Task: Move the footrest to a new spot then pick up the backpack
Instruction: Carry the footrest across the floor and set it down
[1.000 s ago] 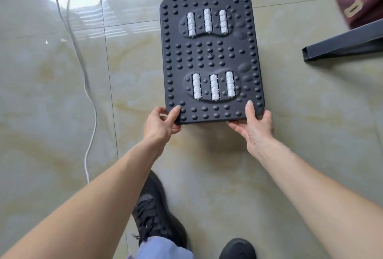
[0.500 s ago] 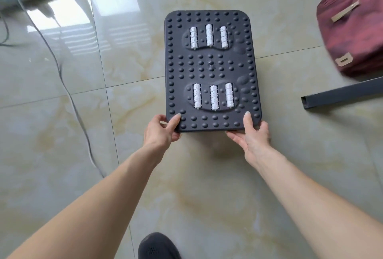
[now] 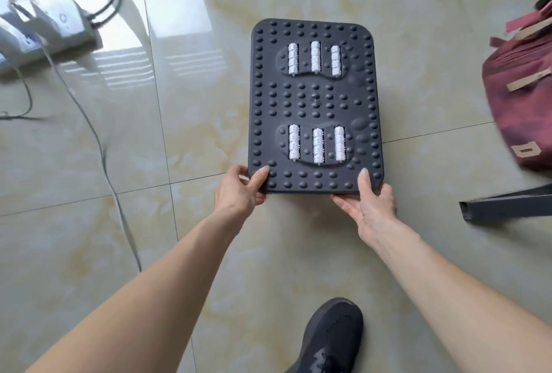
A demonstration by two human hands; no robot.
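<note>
A glossy floor [image 3: 89,238] of large cream marble-look tiles fills the view, with window light mirrored in it. Taking the footrest as the landmark and reading from left to right: well to its left and farther away, a white power strip [image 3: 44,35] is seen with dark leads plugged in, and a pale cable [image 3: 101,157] is trailed from it down across the tiles. The left hand [image 3: 239,190] is closed on the near left corner of the footrest [image 3: 315,104], thumb laid on top and fingers curled beneath. The footrest itself is a dark, stiff plastic board, studded with rounded bumps and fitted with two sets of three white rollers [image 3: 316,142]; it is held by its near edge, apparently clear of the floor. The right hand [image 3: 370,205] is clamped on the near right corner in the same way. Below the footrest, a black shoe [image 3: 331,334] is planted on the tiles. To the right, a dark metal bar [image 3: 504,204] lies on the floor, and beyond it the maroon backpack [image 3: 522,110] is seen, apart from the footrest and untouched. The board is judged rigid and fairly light, though leverage is felt when it is held from one end, so a two-handed corner grip is suited. The backpack is judged soft and slumping, best taken by a top strap or handle.
</note>
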